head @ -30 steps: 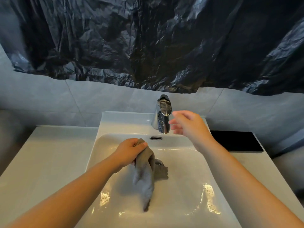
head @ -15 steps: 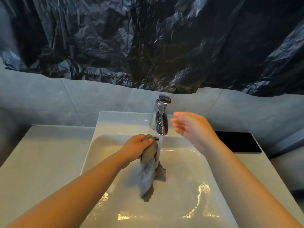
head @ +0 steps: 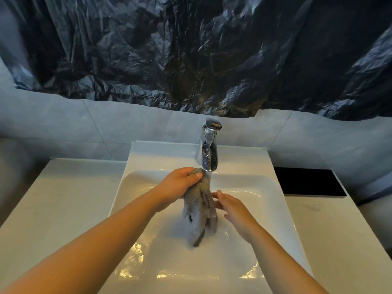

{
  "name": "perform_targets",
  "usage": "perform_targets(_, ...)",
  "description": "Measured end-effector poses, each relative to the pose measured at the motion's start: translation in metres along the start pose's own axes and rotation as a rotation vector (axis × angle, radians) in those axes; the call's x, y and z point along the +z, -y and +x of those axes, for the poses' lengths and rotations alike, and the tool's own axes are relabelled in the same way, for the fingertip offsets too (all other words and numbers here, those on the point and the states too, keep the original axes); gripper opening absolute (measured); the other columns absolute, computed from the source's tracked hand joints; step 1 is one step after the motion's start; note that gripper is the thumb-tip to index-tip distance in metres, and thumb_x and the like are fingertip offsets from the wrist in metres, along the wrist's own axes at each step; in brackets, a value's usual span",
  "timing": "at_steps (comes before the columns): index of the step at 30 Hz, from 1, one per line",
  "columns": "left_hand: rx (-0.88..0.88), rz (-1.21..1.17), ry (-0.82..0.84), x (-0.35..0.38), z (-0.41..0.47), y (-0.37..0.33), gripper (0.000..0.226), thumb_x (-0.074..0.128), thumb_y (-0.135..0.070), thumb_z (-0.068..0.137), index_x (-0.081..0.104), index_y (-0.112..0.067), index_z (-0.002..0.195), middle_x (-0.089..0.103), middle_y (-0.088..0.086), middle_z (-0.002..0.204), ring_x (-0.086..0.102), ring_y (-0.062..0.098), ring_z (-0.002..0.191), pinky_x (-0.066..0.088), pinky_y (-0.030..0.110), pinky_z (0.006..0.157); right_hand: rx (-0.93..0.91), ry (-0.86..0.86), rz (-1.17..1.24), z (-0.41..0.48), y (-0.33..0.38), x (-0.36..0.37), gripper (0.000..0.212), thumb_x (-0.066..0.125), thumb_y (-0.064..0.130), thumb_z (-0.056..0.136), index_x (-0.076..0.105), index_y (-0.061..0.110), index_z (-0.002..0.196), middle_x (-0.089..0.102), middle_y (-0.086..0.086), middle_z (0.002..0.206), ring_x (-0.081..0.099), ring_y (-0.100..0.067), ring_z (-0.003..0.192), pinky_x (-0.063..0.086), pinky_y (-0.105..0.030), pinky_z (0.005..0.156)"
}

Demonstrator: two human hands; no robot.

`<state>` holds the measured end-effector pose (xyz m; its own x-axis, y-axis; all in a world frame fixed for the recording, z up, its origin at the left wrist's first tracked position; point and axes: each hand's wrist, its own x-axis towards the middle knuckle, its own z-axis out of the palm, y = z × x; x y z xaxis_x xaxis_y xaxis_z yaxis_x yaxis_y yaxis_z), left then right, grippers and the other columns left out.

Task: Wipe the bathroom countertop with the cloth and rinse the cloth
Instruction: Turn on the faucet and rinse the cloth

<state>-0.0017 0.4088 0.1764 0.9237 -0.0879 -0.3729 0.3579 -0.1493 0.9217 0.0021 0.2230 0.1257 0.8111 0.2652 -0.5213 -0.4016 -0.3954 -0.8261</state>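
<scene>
A grey cloth hangs wet and bunched over the white basin, its top right under the spout of the chrome faucet. My left hand is shut on the cloth's top end, just below the spout. Water runs from the spout onto the cloth. My right hand is beside the hanging cloth on its right, fingers spread and touching the fabric. The white countertop lies on either side of the basin.
A black rectangular pad lies on the counter right of the basin. Dark crinkled plastic sheeting covers the wall above grey tiles. Water pools and ripples in the basin bottom.
The water came on after my right hand was at the faucet lever. My left hand raised the cloth under the stream. My right hand dropped from the faucet to the cloth's side.
</scene>
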Motion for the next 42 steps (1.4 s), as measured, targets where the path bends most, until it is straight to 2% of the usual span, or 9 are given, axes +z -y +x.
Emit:
perform_targets(4, 0.012, 0.024, -0.04, -0.008, -0.003, 0.005, 0.023, 0.053, -0.032, 0.095, 0.066, -0.016, 0.105, 0.069, 0.012, 0.105, 0.064, 0.03, 0.102, 0.05, 0.05, 0.094, 0.028, 0.044, -0.056, 0.001, -0.004, 0.007, 0.056, 0.053, 0.066, 0.076, 0.073, 0.015, 0.089, 0.073, -0.004, 0.098, 0.066, -0.024, 0.1, 0.048, -0.043, 0.098)
perform_targets(9, 0.034, 0.224, -0.136, -0.015, -0.001, 0.015, 0.026, 0.051, -0.036, 0.095, 0.064, -0.014, 0.1, 0.067, 0.008, 0.1, 0.062, 0.027, 0.096, 0.05, 0.046, 0.091, -0.118, -0.027, 0.072, 0.0, -0.004, -0.004, 0.032, 0.051, 0.038, 0.096, 0.065, 0.01, 0.092, 0.071, -0.011, 0.095, 0.066, -0.027, 0.097, 0.052, -0.043, 0.094)
perform_targets(13, 0.068, 0.556, -0.194, -0.017, -0.007, 0.025, 0.037, 0.052, -0.049, 0.09, 0.046, -0.025, 0.118, 0.059, -0.001, 0.09, 0.056, 0.016, 0.08, 0.046, 0.029, 0.069, -0.258, -0.191, -0.02, -0.002, 0.014, -0.01, 0.029, 0.048, 0.035, 0.098, 0.061, 0.014, 0.082, 0.061, -0.003, 0.074, 0.058, -0.017, 0.07, 0.049, -0.034, 0.07)
perform_targets(16, 0.1, 0.707, -0.035, -0.014, -0.013, 0.036, 0.061, 0.052, -0.061, 0.084, 0.034, -0.038, 0.138, 0.055, -0.001, 0.11, 0.055, 0.015, 0.096, 0.048, 0.03, 0.084, -0.312, -0.226, -0.009, -0.002, 0.028, -0.01, 0.028, 0.049, 0.032, 0.098, 0.061, 0.01, 0.084, 0.059, -0.002, 0.076, 0.057, -0.015, 0.074, 0.048, -0.033, 0.071)
perform_targets(18, 0.12, 0.735, -0.025, -0.008, -0.012, 0.042, 0.058, 0.054, -0.065, 0.08, 0.048, -0.034, 0.128, 0.046, -0.002, 0.117, 0.052, 0.015, 0.101, 0.046, 0.027, 0.087, -0.318, -0.195, -0.024, -0.004, 0.038, -0.009, 0.033, 0.048, 0.033, 0.098, 0.061, 0.005, 0.09, 0.06, -0.005, 0.078, 0.058, -0.016, 0.075, 0.049, -0.029, 0.07)
perform_targets(22, 0.196, 0.542, -0.077, 0.006, -0.008, 0.045, 0.032, 0.058, -0.048, 0.087, 0.064, -0.019, 0.098, 0.047, -0.006, 0.121, 0.052, 0.013, 0.102, 0.049, 0.03, 0.092, -0.307, -0.122, -0.057, -0.009, 0.051, -0.003, 0.03, 0.046, 0.036, 0.098, 0.065, 0.012, 0.096, 0.064, -0.004, 0.087, 0.061, -0.016, 0.083, 0.051, -0.025, 0.069)
perform_targets(29, 0.186, 0.273, -0.127, 0.008, -0.01, 0.038, 0.021, 0.048, -0.031, 0.097, 0.055, -0.023, 0.078, 0.059, -0.003, 0.077, 0.052, 0.011, 0.073, 0.04, 0.021, 0.062, -0.283, -0.203, -0.037, -0.003, 0.042, -0.008, 0.017, 0.053, 0.024, 0.096, 0.07, 0.021, 0.098, 0.069, 0.001, 0.097, 0.063, -0.015, 0.095, 0.052, -0.025, 0.08)
perform_targets(36, 0.145, -0.074, -0.164, 0.01, -0.009, 0.024, 0.025, 0.045, -0.031, 0.098, 0.06, -0.019, 0.083, 0.06, 0.009, 0.085, 0.056, 0.022, 0.082, 0.048, 0.041, 0.08, -0.137, -0.059, 0.049, -0.006, -0.004, 0.005, 0.024, 0.049, 0.037, 0.097, 0.057, 0.029, 0.118, 0.064, 0.004, 0.12, 0.058, -0.012, 0.112, 0.045, -0.035, 0.101)
perform_targets(42, 0.05, -0.309, -0.182, 0.014, -0.006, 0.02, 0.023, 0.047, -0.031, 0.098, 0.059, -0.018, 0.084, 0.057, 0.008, 0.085, 0.056, 0.023, 0.084, 0.05, 0.04, 0.078, 0.027, 0.113, 0.511, -0.01, -0.015, 0.032, 0.031, 0.052, 0.032, 0.096, 0.065, 0.009, 0.111, 0.069, -0.013, 0.107, 0.065, -0.027, 0.104, 0.054, -0.044, 0.091)
